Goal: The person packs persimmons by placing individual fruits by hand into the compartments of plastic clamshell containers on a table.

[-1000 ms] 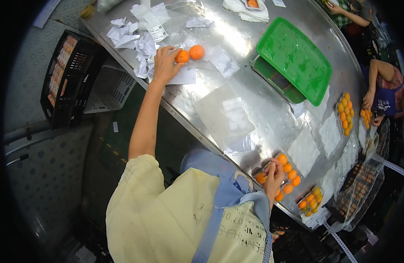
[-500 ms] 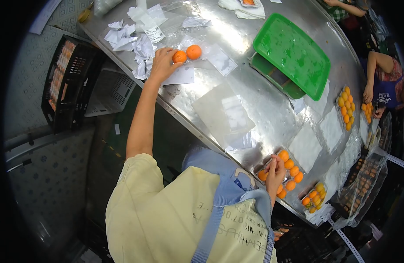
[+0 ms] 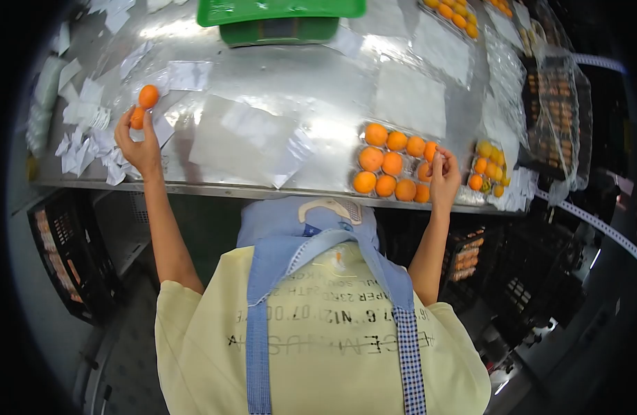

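Several crumpled papers [image 3: 76,153] lay scattered at the far left of the steel table [image 3: 298,83], and right beside them, look, there was the left hand [image 3: 140,138]! Its forearm [image 3: 161,228] stretched well out from the body, slanting forward and a touch leftward, the wrist nearly in line with it. The thumb stood on one side, the fingers curved round the other, parted just enough to take in the nearer orange [image 3: 137,120]. That was a real hold, though I couldn't tell whether the fruit was off the surface. Just beyond the fingertips sat the farther orange [image 3: 148,97], close against its mate.

Across the middle we went: a pale sheet [image 3: 228,142] lay flat near the front edge, with the green tub [image 3: 280,31] farther back.

Then came the clear tray [image 3: 409,166], loaded with oranges [image 3: 392,164] in rows, right at the table's front edge. Over its right end hung the right hand [image 3: 444,169], forearm almost upright to my eye, wrist bent inward, thumb and fingertips drawn close together at the far right corner orange [image 3: 430,151]. Pinching fruit or plastic? I couldn't tell. Just to the right stood a pack of yellower fruit [image 3: 490,168].
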Demonstrator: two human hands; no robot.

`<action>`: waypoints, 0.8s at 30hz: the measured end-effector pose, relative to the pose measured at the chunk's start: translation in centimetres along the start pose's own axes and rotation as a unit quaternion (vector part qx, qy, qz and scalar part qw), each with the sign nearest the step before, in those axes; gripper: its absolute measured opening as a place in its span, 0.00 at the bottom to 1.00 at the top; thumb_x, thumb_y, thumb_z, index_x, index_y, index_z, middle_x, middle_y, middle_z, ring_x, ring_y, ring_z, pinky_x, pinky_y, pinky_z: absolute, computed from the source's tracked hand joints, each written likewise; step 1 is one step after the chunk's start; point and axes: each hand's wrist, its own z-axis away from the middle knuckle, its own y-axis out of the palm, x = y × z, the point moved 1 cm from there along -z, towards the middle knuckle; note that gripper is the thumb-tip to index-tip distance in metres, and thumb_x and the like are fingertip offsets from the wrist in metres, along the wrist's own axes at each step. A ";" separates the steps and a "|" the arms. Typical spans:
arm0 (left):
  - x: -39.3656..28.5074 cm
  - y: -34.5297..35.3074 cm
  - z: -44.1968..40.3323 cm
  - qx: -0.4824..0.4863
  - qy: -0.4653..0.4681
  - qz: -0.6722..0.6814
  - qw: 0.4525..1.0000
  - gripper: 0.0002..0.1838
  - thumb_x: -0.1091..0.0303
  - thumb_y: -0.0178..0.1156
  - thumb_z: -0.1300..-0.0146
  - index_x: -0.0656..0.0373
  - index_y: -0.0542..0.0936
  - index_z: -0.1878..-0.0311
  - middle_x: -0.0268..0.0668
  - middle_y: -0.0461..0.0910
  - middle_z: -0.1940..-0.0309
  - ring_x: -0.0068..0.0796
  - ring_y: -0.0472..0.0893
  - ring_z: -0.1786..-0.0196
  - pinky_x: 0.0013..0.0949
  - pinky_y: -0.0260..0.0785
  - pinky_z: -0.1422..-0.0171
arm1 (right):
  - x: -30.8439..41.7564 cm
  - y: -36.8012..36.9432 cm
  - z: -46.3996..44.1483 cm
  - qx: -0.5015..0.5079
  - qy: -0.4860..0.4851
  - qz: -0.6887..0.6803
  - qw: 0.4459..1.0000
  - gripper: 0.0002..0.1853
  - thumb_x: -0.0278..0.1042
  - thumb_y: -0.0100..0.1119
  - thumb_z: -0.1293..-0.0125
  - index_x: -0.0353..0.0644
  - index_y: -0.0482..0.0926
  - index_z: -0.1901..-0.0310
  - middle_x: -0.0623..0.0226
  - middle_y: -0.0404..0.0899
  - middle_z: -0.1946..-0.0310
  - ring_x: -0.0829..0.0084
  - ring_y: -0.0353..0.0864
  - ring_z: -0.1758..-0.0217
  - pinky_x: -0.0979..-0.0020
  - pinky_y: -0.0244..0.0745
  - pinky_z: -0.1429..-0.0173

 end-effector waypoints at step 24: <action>-30.0 8.6 17.8 0.391 -0.031 0.311 0.866 0.09 0.81 0.57 0.39 0.60 0.82 0.59 0.37 0.80 0.62 0.29 0.80 0.63 0.27 0.72 0.61 | -1.7 2.8 1.0 0.180 -0.132 0.345 0.912 0.30 0.61 0.66 0.46 0.50 0.74 0.47 0.56 0.83 0.70 0.52 0.83 0.68 0.53 0.72 0.66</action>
